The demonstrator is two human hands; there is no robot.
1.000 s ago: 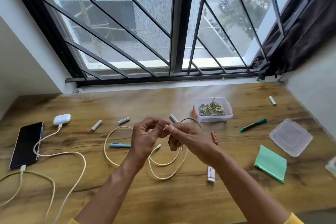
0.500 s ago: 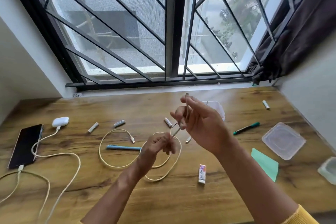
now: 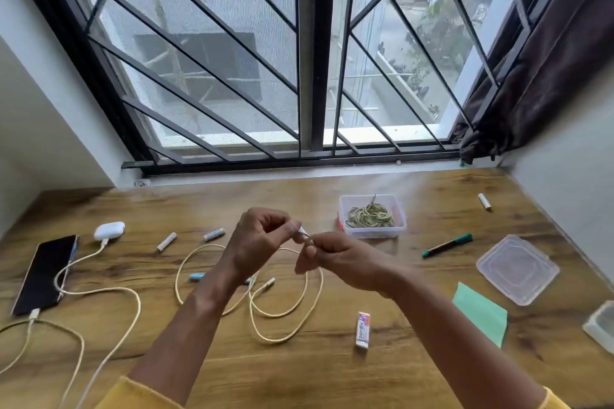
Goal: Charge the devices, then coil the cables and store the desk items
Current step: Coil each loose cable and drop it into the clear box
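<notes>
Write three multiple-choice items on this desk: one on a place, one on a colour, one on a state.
1. Where do the rubber bands lie?
A. in the open clear tub
B. on the phone
C. on the sill

2. What colour is the marker cap?
A. red
B. green
C. yellow

3. What state is the phone in?
A. in a hand
B. boxed
C. cabled, on the desk

Key: A, bands fill the tub; B, its tip shows green; C, a cable enters its near end.
</notes>
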